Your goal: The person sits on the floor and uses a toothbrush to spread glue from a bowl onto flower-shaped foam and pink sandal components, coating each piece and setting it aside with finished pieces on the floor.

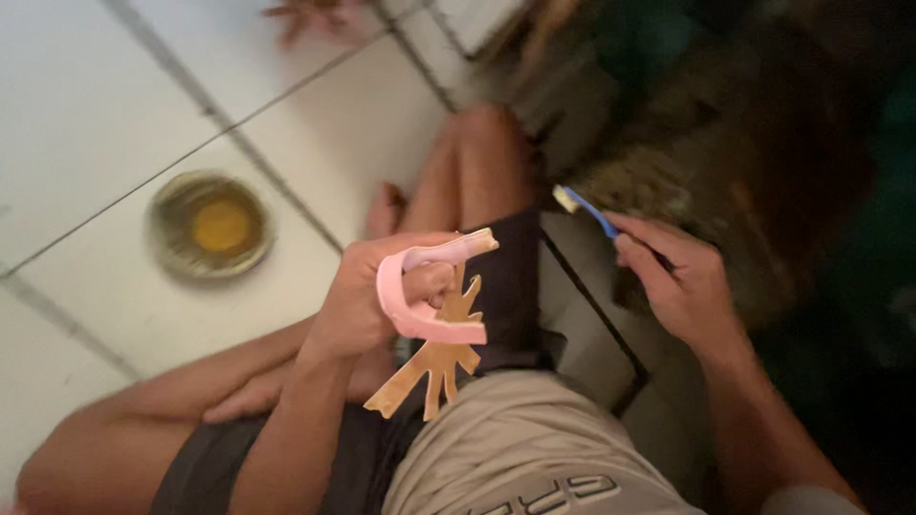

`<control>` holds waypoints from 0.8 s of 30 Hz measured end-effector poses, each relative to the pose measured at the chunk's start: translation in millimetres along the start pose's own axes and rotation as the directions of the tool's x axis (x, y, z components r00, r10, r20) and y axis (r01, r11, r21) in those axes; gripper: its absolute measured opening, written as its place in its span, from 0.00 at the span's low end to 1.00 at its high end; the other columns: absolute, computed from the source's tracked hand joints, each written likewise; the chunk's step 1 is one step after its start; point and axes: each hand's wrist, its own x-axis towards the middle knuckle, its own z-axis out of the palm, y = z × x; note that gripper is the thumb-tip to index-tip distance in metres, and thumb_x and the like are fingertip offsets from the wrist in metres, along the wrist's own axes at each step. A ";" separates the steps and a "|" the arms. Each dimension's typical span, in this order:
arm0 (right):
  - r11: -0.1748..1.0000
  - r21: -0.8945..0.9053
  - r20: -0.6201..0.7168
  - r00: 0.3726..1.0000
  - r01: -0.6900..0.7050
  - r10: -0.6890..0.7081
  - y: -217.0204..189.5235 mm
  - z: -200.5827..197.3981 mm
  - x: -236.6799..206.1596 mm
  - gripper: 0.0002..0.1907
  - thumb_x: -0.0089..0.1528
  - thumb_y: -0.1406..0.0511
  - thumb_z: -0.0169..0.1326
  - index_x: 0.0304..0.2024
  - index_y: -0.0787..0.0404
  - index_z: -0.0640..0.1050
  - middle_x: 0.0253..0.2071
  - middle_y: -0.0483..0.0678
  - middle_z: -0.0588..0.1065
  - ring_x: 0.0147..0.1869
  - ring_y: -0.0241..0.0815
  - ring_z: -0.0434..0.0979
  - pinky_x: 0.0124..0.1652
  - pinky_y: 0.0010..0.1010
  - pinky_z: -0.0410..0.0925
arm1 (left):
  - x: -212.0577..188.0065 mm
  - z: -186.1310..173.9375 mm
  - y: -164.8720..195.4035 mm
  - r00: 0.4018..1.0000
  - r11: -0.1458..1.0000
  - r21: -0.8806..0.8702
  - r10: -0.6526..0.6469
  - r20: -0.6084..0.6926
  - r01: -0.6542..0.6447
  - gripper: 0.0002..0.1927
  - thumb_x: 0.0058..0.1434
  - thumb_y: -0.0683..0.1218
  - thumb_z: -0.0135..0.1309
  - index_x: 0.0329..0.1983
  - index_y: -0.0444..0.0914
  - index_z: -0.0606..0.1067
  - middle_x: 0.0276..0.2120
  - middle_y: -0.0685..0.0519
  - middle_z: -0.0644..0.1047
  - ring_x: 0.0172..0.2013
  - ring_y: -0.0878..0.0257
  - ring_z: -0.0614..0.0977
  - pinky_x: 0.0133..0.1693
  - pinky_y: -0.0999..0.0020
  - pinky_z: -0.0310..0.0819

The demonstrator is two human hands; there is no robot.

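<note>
My left hand (367,296) is raised over my lap, gripping a pink curved piece (420,296) together with a flat brown cut-out shape (434,367) that hangs below my fingers. My right hand (677,277) is out to the right, pinching a small brush with a blue handle (592,210); its pale bristle end points up and left. The two hands are apart, with my dark shorts and bent knee (477,162) between them.
A round metal bowl (210,229) with yellow liquid sits on the white tiled floor (86,105) at left. Another person's hand or foot (320,17) shows at the top edge. Dark, blurred clutter (725,114) fills the upper right.
</note>
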 end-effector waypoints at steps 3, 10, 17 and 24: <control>0.873 -0.438 -0.123 0.976 -0.216 0.180 10.7 -33.2 -44.3 0.16 0.69 0.66 0.56 0.59 0.57 0.81 0.34 0.50 0.76 0.29 0.38 0.71 0.32 0.32 0.67 | 21.9 15.8 3.4 0.987 0.989 -0.027 -0.142 0.079 0.145 0.19 0.64 0.38 0.56 0.58 0.27 0.77 0.29 0.57 0.76 0.26 0.73 0.73 0.27 0.77 0.65; 0.466 -0.863 -0.265 0.959 -0.192 -0.096 62.5 -48.4 -72.8 0.14 0.70 0.62 0.60 0.58 0.51 0.84 0.40 0.49 0.76 0.32 0.48 0.75 0.32 0.38 0.69 | 17.2 19.7 6.4 0.997 0.992 0.105 0.069 0.030 -0.071 0.18 0.63 0.39 0.55 0.55 0.26 0.79 0.30 0.56 0.77 0.30 0.72 0.74 0.31 0.77 0.69; 0.525 -0.850 -0.244 0.919 -0.049 -0.309 89.5 -19.3 -49.7 0.14 0.68 0.70 0.62 0.57 0.57 0.85 0.39 0.48 0.73 0.34 0.47 0.73 0.34 0.36 0.68 | 0.3 13.0 5.0 0.993 0.992 0.076 0.107 -0.048 -0.103 0.21 0.61 0.40 0.56 0.57 0.27 0.79 0.30 0.57 0.76 0.28 0.72 0.72 0.31 0.77 0.67; 0.964 -0.241 -0.407 0.914 -0.113 0.005 66.3 -23.4 -59.2 0.10 0.70 0.72 0.60 0.55 0.65 0.82 0.39 0.51 0.79 0.39 0.32 0.74 0.38 0.25 0.67 | 2.3 17.6 14.7 0.993 0.979 -0.177 0.093 -0.077 -0.106 0.19 0.64 0.37 0.54 0.57 0.25 0.78 0.29 0.58 0.73 0.28 0.71 0.70 0.32 0.77 0.66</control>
